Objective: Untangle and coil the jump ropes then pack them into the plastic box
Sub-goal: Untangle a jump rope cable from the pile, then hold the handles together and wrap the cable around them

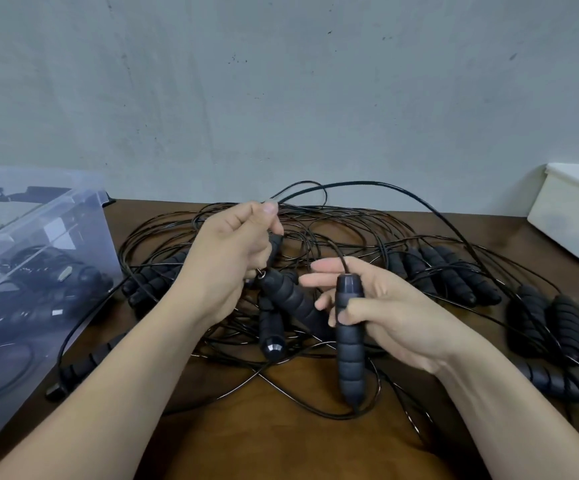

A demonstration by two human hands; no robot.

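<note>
Your right hand [381, 306] grips 1 foam handle [349, 358] upright, thumb across it, keeping its cord clear of the tangled jump ropes [315, 233] on the table [281, 438]. Your left hand [232, 258] pinches a raised cord [385, 184], probably to trace it. The plastic box [84, 230] sits left, partly filled.
</note>
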